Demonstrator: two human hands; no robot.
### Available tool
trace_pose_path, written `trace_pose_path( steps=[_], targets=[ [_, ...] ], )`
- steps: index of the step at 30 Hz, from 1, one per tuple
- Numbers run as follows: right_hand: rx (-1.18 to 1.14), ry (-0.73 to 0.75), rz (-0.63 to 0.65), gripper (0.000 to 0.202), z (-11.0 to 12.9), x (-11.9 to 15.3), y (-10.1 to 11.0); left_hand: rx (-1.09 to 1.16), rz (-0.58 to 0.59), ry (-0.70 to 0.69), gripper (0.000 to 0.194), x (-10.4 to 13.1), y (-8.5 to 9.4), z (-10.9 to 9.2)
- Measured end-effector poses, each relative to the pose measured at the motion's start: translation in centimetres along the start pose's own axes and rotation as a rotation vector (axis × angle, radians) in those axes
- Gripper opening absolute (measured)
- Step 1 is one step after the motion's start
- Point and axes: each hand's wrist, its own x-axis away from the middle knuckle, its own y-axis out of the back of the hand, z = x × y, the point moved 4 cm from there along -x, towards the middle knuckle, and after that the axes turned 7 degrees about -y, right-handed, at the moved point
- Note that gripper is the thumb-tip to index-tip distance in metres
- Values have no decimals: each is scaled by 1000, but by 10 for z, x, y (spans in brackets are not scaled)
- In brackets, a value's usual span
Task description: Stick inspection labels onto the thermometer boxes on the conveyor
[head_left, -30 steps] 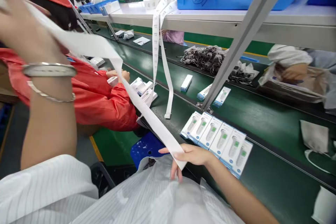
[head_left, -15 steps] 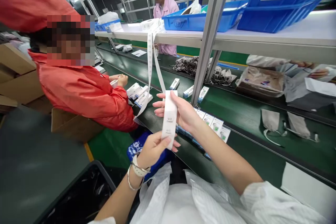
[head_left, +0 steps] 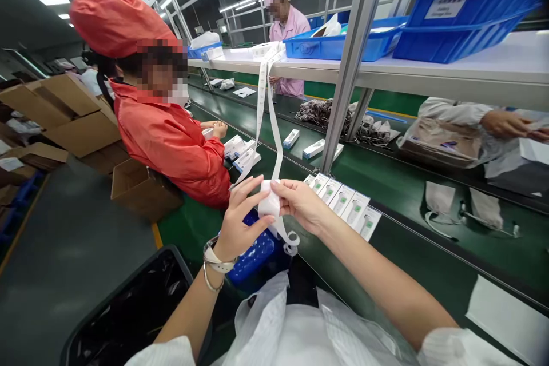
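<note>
A white strip of labels [head_left: 270, 204] bends in a loop between my hands, its lower end curling down in white coils. My right hand [head_left: 300, 203] pinches the strip between thumb and fingers. My left hand [head_left: 242, 217] has its fingers spread at the strip's left side, their tips at or very near it; whether they touch is unclear. From the shelf, a long label ribbon [head_left: 261, 97] hangs down towards my hands. Below the strip is a shiny blue thing [head_left: 257, 254]. Right of my right hand lie several small white boxes [head_left: 343, 203] with green pictures, in a row.
A co-worker in red [head_left: 167, 143] sits at the left beside the dark green belt [head_left: 407, 246]. A metal post [head_left: 349, 68] rises ahead, by the shelf with blue bins [head_left: 463, 17]. A black lined bin [head_left: 128, 303] stands at lower left. Grey pouches [head_left: 484, 206] lie at right.
The flat strip with "QC PASS" print is now bent into a loop, its end hanging in curls. My left hand has let go its pinch and spread its fingers. The view has shifted left.
</note>
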Motion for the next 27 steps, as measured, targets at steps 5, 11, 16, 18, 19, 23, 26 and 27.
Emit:
trace_pose_path(
  steps=[5,11,16,18,19,23,26,27],
  targets=[
    [-68,10,-154,33,4,-24,17,166,-125,33,23,-16,-15,41],
    [524,567,-345,30,30,-35,35,283,-35,98,4,-61,-30,88],
    [671,555,-479,11,35,-59,53,457,157,91,20,-97,-58,124],
    [666,535,-591,12,33,-70,62,514,176,108,30,-101,-72,139],
    [674,536,-666,15,32,-74,68,528,169,131,33,-101,-80,145],
    [794,560,-997,21,18,-88,93,538,164,354,23,-89,-113,161],
    [956,549,-1167,24,4,-98,115,589,221,536,21,-76,-141,162],
    [1002,532,-1215,25,-1,-100,124,610,241,580,21,-74,-150,161]
  ],
)
